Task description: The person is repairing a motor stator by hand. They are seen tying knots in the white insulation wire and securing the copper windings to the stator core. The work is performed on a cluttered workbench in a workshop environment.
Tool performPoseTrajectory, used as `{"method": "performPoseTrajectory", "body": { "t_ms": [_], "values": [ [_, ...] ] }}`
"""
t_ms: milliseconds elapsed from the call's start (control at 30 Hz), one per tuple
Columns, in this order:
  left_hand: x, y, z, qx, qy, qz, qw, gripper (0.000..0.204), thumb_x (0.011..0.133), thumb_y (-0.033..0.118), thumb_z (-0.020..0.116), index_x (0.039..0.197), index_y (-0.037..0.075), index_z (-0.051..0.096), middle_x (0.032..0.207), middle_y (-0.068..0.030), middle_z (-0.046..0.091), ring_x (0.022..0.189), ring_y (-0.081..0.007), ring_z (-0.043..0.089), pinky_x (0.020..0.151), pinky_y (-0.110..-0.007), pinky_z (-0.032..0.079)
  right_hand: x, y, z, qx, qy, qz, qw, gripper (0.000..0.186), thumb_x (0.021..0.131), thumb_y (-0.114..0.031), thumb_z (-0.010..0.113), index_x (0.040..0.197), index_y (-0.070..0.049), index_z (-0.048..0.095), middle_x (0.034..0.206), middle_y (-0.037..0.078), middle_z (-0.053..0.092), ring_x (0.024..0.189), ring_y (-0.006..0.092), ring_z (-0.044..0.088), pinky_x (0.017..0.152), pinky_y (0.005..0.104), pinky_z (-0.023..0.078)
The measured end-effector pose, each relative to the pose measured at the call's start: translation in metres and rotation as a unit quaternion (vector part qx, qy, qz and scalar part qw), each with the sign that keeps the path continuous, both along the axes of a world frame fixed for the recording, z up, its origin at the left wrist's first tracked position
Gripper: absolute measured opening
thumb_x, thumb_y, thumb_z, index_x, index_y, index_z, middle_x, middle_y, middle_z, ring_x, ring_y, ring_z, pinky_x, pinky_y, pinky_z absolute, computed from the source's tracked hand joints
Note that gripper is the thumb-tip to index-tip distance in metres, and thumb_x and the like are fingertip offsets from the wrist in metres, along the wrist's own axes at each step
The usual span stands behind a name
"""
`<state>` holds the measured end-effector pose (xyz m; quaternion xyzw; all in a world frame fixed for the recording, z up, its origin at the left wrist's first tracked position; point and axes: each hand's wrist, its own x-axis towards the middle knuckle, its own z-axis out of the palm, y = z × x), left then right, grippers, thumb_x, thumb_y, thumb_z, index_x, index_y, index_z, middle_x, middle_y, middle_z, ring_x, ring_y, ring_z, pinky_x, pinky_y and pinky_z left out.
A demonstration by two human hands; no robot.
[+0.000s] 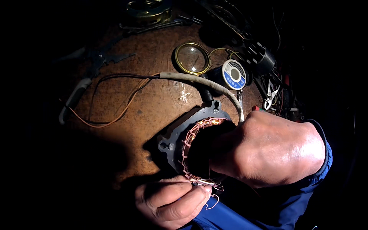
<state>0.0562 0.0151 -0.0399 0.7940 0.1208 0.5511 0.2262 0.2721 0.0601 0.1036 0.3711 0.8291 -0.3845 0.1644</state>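
Observation:
A motor stator point(173, 154) with a dark metal frame lies tilted on the workbench in front of me. Pink lacing cord point(185, 150) binds the copper winding point(193, 135) around its round opening. At the near rim, my left hand point(172, 199) is closed in a pinch on the cord, and a loose pink end curls out beside the fingertips. My right hand point(268, 147) reaches over the opening from the right, its fingers bent down inside and hidden by the hand itself. From behind this hand, a pale sleeved cable point(203, 81) runs left and ends in orange and dark wires point(132, 101).
Beyond the stator lie a brass-rimmed magnifying glass point(192, 58) and a spool point(234, 74) with a white and blue label. Pliers point(99, 59) lie at left, small cutters point(270, 96) at right. A round metal part point(149, 11) sits at the back. Deep shadow covers the edges.

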Motion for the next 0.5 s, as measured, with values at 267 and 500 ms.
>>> {"method": "performPoseTrajectory", "body": {
  "t_ms": [267,500],
  "values": [
    [-0.008,0.002,0.003,0.037,0.036,-0.014,0.999,0.024,0.07,0.002,0.089,0.093,0.007,0.083,0.095,-0.0023,0.069,0.079,-0.0147,0.064,0.065,-0.023,0.058,0.009,-0.011,-0.02,0.085,0.135,-0.066,0.985,0.015,0.082,-0.006,0.074,0.097,-0.004,0.072,0.087,0.011,0.069,0.072,0.0319,0.07,0.061,0.0389,0.058],
    [-0.011,-0.002,0.023,-0.043,0.077,-0.017,0.996,0.028,0.075,0.003,0.088,0.1,0.01,0.077,0.096,-0.0055,0.072,0.078,-0.0173,0.069,0.062,-0.026,0.059,0.01,-0.042,-0.015,0.07,0.325,-0.409,0.85,0.012,0.092,-0.004,0.066,0.096,0.006,0.07,0.079,0.006,0.067,0.062,0.0114,0.064,0.056,0.024,0.052]
  ]
}}
